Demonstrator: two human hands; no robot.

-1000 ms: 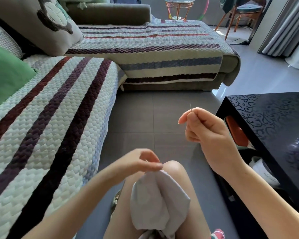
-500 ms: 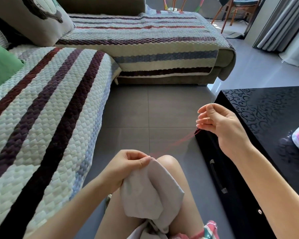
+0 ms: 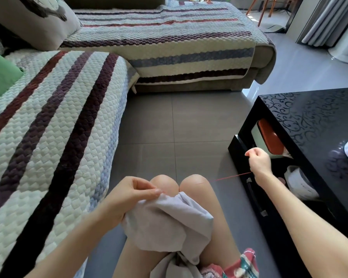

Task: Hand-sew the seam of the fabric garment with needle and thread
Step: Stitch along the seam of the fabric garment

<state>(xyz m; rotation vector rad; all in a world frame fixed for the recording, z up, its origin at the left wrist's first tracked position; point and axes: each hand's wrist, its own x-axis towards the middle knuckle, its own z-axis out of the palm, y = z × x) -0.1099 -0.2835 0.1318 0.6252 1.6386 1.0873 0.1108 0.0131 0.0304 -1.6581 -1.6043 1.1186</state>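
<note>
In the head view, the left hand (image 3: 133, 194) pinches the top edge of the pale fabric garment (image 3: 169, 223), which lies bunched on the lap just behind the knees. The right hand (image 3: 258, 162) is held out to the side in front of the black surface (image 3: 309, 109), its grip closed in a fingertip pinch. The red thread (image 3: 231, 177) runs taut from the pinched edge across the right knee up to that hand (the needle itself is too small to make out). The step looks like drawing a stitch through. To do it well, pull smoothly in line with the seam until the slack is just gone, and hold the cloth firm beside the stitch so it does not pucker.
</note>
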